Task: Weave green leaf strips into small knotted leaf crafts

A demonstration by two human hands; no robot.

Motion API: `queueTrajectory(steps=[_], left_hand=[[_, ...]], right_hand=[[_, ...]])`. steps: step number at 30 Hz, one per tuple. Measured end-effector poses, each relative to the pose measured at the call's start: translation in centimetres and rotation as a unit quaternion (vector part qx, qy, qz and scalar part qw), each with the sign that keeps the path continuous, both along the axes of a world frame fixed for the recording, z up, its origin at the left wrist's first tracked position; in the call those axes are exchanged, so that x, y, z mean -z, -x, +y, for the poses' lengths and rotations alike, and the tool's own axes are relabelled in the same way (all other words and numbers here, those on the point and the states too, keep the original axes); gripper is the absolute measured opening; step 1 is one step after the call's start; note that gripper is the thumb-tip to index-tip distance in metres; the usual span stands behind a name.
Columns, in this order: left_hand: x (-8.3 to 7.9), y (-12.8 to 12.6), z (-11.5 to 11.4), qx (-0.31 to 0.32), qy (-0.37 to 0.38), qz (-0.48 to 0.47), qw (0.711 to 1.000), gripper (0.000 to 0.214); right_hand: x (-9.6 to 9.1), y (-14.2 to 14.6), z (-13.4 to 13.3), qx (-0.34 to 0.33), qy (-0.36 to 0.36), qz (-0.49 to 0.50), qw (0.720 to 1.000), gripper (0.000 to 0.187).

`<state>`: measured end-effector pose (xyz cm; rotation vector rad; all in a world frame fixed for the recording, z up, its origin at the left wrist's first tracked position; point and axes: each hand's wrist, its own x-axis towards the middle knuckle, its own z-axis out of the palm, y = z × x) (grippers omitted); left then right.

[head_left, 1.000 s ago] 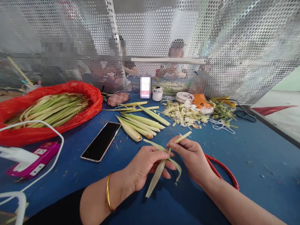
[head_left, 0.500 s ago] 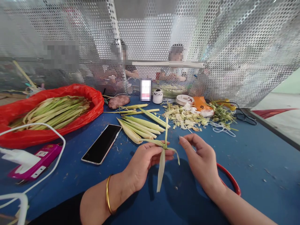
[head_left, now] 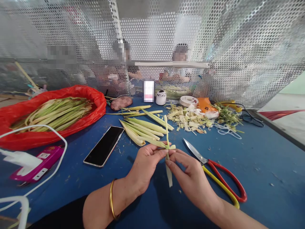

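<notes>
Between my hands is a small knot of woven leaf strips (head_left: 167, 133), pale green, with one strip standing up, one reaching left and one hanging down. My left hand (head_left: 145, 162) pinches it near the knot between thumb and fingers. My right hand (head_left: 188, 171) has closed on the strip just below the knot, thumb in front. Scissors (head_left: 203, 160) with red and yellow handles lie to the right, partly behind my right hand, blades pointing away. Beyond my left hand lies a fan of loose leaf strips (head_left: 145, 127).
A red plastic bag (head_left: 95, 95) of long leaves sits at left, near a purple power strip (head_left: 51, 156) with a white cable. A phone (head_left: 104, 146) lies flat. Leaf scraps (head_left: 186, 117), a tape roll (head_left: 189, 101) and a white jar (head_left: 161, 97) stand toward the perforated screen (head_left: 152, 38); people sit behind it.
My right hand has moved left and down onto the woven piece and gripped its hanging strip. More of the scissors now shows. The left hand keeps its hold.
</notes>
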<state>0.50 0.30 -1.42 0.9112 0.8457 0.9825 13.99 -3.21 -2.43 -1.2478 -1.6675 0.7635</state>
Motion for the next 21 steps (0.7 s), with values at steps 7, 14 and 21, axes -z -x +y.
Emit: queueTrajectory(steps=[7,14,21], left_hand=[[-0.26,-0.05,-0.10,-0.024,-0.006,0.009,1.000,0.015],[-0.10,-0.14,-0.20,-0.039,0.007,-0.009,0.999,0.011],[0.16,-0.15,0.03,-0.036,0.038,-0.016,0.999,0.013]], right_hand=[[-0.42,0.08,-0.18,-0.039,-0.002,-0.008,0.999,0.031],[-0.20,0.00,-0.19,-0.053,-0.015,-0.036,0.998,0.028],[0.05,0.15,-0.10,-0.042,-0.023,-0.079,0.996,0.025]])
